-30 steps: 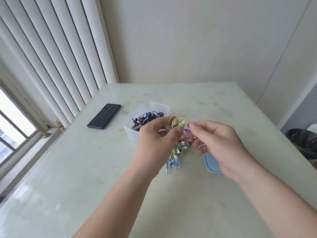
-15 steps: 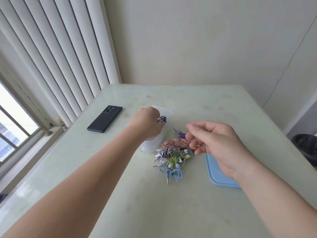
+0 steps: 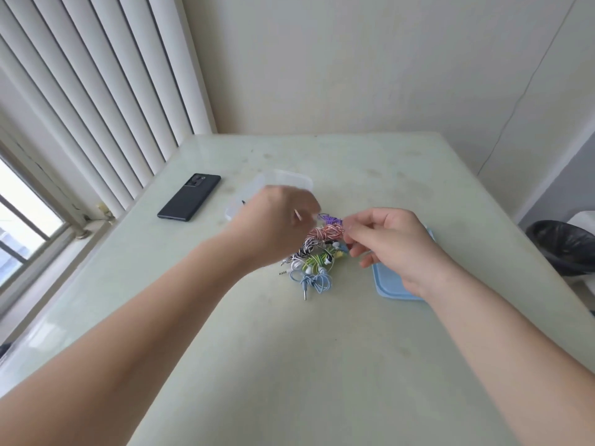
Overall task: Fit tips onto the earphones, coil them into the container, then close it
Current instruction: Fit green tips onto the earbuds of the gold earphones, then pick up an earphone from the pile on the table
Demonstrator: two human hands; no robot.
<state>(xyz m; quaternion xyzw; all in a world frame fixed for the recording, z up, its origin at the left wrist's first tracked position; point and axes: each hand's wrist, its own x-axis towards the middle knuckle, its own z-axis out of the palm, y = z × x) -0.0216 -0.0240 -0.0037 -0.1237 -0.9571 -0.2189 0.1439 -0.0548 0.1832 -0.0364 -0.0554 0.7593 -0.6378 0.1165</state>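
- The earphones (image 3: 317, 252) lay coiled in a pile between my hands, just nearer me than both sets of fingertips.
- My right hand (image 3: 391, 244) was closer, thumb and forefinger pinched beside the red-and-white coil; I couldn't tell whether they held a tip.
- My left hand (image 3: 278, 226) was blurred and curled, hiding much of the container (image 3: 289, 177) beyond it; its grip was unreadable.
- The lid (image 3: 394, 289) lay partly under my right wrist.

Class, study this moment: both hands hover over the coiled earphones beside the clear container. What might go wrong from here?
1. The coiled earphones lie bunched and touching, so lifting one may drag or tangle its neighbours.
2. The left hand is blurred in front of the clear container, so it might knock it.
3. The right hand covers part of the blue lid and may shift it.
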